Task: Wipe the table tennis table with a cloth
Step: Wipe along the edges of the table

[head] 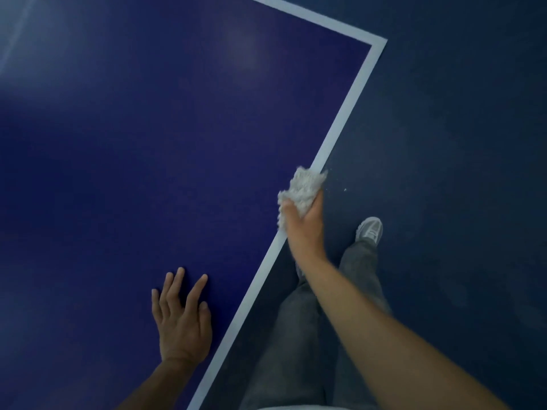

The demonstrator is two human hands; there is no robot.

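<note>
- The tabletop (148, 143), dark blue, fills the left and centre of the view. Its white border line (349, 108) runs up the right edge to the far right corner. Soft glare lies on the surface toward the far left.
- The floor (458, 143), a duller blue, lies beyond the right edge.
- Grey trousers (296, 335) show the person standing just beside the right edge, near its close end.
- The right hand (305, 229) reaches forward along that edge, its fingers curled round the cloth and gripping it in a bunch.
- The left hand (182, 318) rests flat on the tabletop near the right edge, closer to the person than the cloth. Its fingers are straight and spread, and it holds nothing.
- The cloth (302, 187), white and fluffy, sits on the border line about midway along the visible right edge, with part of it hanging out past the rim.
- One pale shoe (369, 229) is on the floor just right of the wiping hand.
- A few tiny pale specks (344, 189) show just off the edge beside the cloth, possibly lint or dust being swept off.
- Progress, as a judgement: the wipe looks mid-stroke at the right edge. No dirt or streaks mark which areas are finished. The stretch up to the far right corner seems left to do, and how much of the wide middle is done cannot be told.
</note>
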